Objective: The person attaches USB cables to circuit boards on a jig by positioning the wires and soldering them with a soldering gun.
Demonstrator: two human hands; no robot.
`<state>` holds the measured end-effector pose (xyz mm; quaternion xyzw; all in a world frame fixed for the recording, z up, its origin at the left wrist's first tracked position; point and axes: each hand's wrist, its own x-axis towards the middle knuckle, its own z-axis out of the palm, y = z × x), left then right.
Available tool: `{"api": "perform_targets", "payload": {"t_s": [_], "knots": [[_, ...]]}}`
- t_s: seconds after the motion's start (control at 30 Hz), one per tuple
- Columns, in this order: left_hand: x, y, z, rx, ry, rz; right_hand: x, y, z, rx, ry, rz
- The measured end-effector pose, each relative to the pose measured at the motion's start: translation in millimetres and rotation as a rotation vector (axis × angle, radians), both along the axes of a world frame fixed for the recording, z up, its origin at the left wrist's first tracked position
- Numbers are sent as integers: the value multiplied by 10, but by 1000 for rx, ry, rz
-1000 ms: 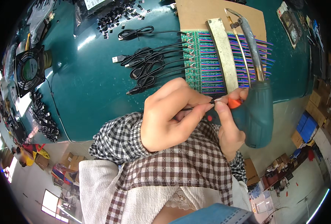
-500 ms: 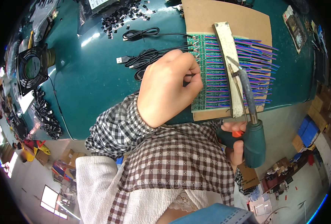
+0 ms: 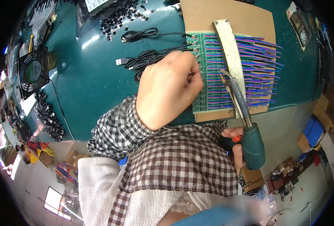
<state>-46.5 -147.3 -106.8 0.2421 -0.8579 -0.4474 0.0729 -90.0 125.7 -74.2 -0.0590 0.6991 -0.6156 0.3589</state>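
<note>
Head view: right hand [image 3: 236, 145] grips soldering iron [image 3: 246, 124]; left hand [image 3: 167, 90] curled closed over circuit boards [image 3: 208, 83].

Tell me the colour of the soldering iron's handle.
Dark green, with an orange button by the right hand; the soldering iron shows best in the head view.

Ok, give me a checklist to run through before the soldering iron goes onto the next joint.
1. Soldering iron gripped by right hand: ok.
2. Iron tip over the green circuit boards: ok.
3. Left hand resting at the boards' left edge: ok.
4. Pale strip lying across the coloured wires: ok.
5. Black cables apart from the tip: ok.
6. Solder held in left fingers: cannot tell.
</note>
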Motion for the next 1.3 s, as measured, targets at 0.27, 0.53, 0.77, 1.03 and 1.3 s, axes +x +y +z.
{"api": "perform_targets", "payload": {"t_s": [0.27, 0.53, 0.77, 1.03, 1.3], "knots": [[-1, 1, 2, -48, -24, -24, -9, 1, 29, 42, 0, 23], [0, 25, -17, -75, -15, -3, -17, 20, 27, 123, 101, 111], [-4, 53, -56, -59, 47, 12, -14, -53, 67, 148, 75, 80], [-1, 55, -59, -58, 43, 13, 4, -45, 12, 142, 107, 91], [0, 53, -58, -64, 42, 9, 25, -11, -16, 142, 90, 81]]}}
